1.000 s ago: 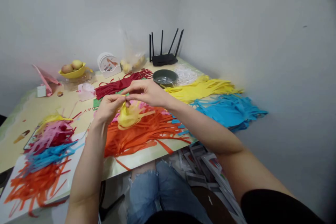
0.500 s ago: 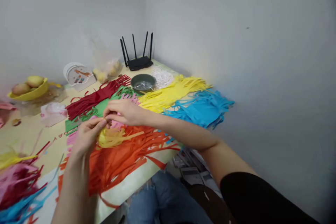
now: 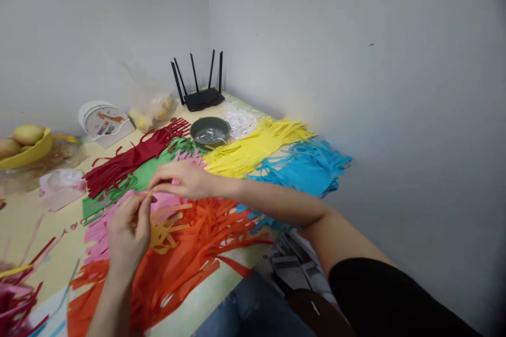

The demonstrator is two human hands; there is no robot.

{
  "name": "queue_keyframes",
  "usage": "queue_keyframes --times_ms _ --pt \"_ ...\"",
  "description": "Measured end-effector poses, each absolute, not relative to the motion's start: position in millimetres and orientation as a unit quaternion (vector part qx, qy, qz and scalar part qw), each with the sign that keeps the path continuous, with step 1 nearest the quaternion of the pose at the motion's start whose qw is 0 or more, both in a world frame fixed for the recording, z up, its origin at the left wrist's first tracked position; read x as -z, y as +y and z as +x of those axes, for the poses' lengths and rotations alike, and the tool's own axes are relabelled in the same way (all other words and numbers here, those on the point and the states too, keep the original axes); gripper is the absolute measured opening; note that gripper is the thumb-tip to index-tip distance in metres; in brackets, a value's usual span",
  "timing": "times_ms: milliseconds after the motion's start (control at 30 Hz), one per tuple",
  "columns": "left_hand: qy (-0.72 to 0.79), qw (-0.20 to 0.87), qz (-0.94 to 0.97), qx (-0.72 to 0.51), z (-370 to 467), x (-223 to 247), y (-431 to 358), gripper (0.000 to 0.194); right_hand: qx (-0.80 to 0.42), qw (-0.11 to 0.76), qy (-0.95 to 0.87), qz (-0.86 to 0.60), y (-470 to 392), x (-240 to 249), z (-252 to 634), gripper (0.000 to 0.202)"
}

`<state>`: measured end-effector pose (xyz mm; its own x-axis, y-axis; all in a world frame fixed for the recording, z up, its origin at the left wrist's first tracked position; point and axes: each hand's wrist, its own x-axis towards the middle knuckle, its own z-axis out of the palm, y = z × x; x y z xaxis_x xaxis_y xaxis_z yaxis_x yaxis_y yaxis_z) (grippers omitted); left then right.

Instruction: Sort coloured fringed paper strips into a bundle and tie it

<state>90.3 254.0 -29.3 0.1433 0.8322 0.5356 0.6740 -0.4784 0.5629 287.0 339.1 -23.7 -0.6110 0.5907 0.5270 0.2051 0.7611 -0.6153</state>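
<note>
My left hand (image 3: 129, 226) pinches a small yellow piece (image 3: 149, 195) between thumb and forefinger. Close against it, my right hand (image 3: 184, 179) is closed with its fingertips together; whatever they grip is too small to make out. Light orange-yellow strips (image 3: 164, 237) lie just below the hands. Under and around them are pink fringed paper (image 3: 97, 231) and orange fringed paper (image 3: 185, 263). Beyond my right hand lie green (image 3: 152, 166), dark red (image 3: 136, 155), yellow (image 3: 253, 147) and blue (image 3: 308, 168) fringed pieces.
A green bowl (image 3: 210, 132) stands near white shredded strands (image 3: 240, 121) and a black router (image 3: 203, 99) in the corner. To the left are a yellow fruit bowl (image 3: 33, 152), a giraffe-print holder (image 3: 106, 124) and a white packet (image 3: 62, 189). Dark red strips (image 3: 29, 274) lie lower left.
The view has shifted, so table items sit further left. The yellow strips that hung below my hands now lie lower, over the orange paper. My left hand has turned and dropped slightly.
</note>
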Motion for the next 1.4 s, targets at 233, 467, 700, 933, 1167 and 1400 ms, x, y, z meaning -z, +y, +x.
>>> queue_keyframes --times_ms 233,467,700,933,1167,1400 --pt "0.596 0.256 0.560 -0.516 78.0 27.7 255.1 0.031 -0.079 0.068 -0.779 -0.619 469.4 37.9 368.8 0.030" --pt "0.598 0.324 0.461 -0.570 79.5 25.5 259.5 0.029 -0.077 -0.024 -0.777 -0.624 488.9 70.0 376.1 0.037" --pt "0.585 0.348 0.473 -0.559 82.8 22.0 260.0 0.026 -0.088 -0.034 -0.797 -0.597 497.8 72.8 364.0 0.035" --pt "0.562 0.366 0.482 -0.564 79.9 25.7 260.2 0.027 -0.100 -0.014 -0.774 -0.625 499.0 73.5 368.7 0.034" --pt "0.521 0.382 0.500 -0.577 84.8 23.8 255.3 0.027 -0.110 0.212 -0.795 -0.558 436.1 42.2 358.3 0.033" --pt "0.497 0.370 0.535 -0.574 92.8 15.8 245.6 0.025 -0.207 0.371 -0.704 -0.569 438.3 54.8 354.0 0.016"
